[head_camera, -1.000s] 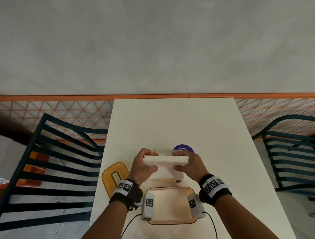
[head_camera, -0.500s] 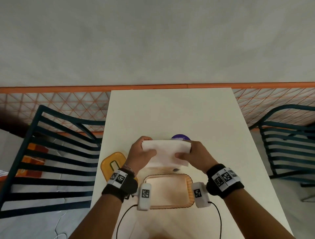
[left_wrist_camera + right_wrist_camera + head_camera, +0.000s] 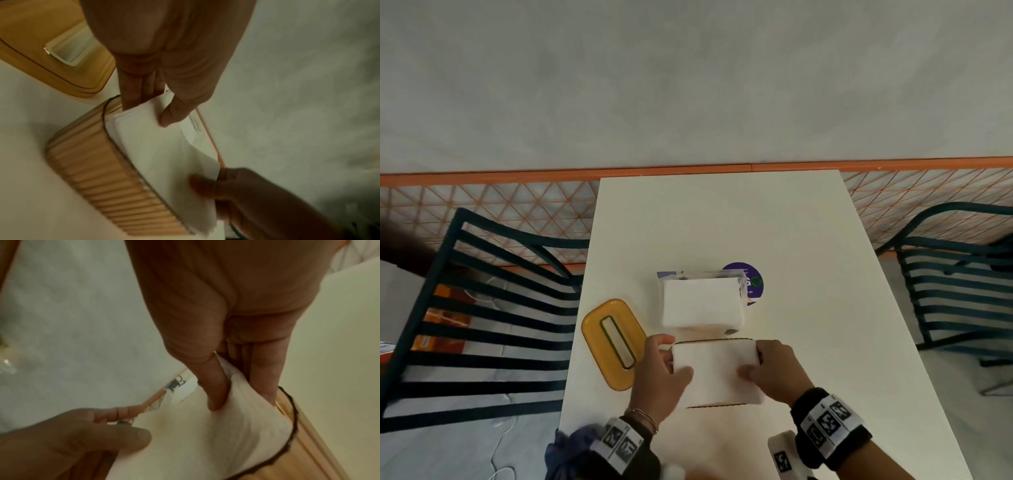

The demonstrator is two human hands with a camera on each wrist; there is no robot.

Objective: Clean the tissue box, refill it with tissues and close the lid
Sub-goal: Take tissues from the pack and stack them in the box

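Both hands are on one stack of tissues (image 3: 717, 371), lowering it into the open tissue box (image 3: 98, 172) that sits at the near edge of the counter (image 3: 722, 219). The left hand (image 3: 659, 375) pinches the stack's left end, thumb on top and fingers tucked under it down by the box wall. The right hand (image 3: 774, 371) does the same at the right end, its thumb pressing a dent into the soft top sheet. The stack sits at the rim, and how deep it has gone I cannot tell.

So where does that leave the job? Refilling looks well under way, not finished: the stack needs to settle flat inside the ribbed walls. Whether the box was wiped first, these views do not show, though something blue and bunched lies at the near edge by the left wrist.

Still to come is the lid (image 3: 614, 342), which lies yellow and slotted on the counter's left edge, just beside the box and off it. Farther in, toward the middle, a clear tissue pack (image 3: 702, 303) holds more white sheets, partly covering a purple round sticker (image 3: 751, 281).
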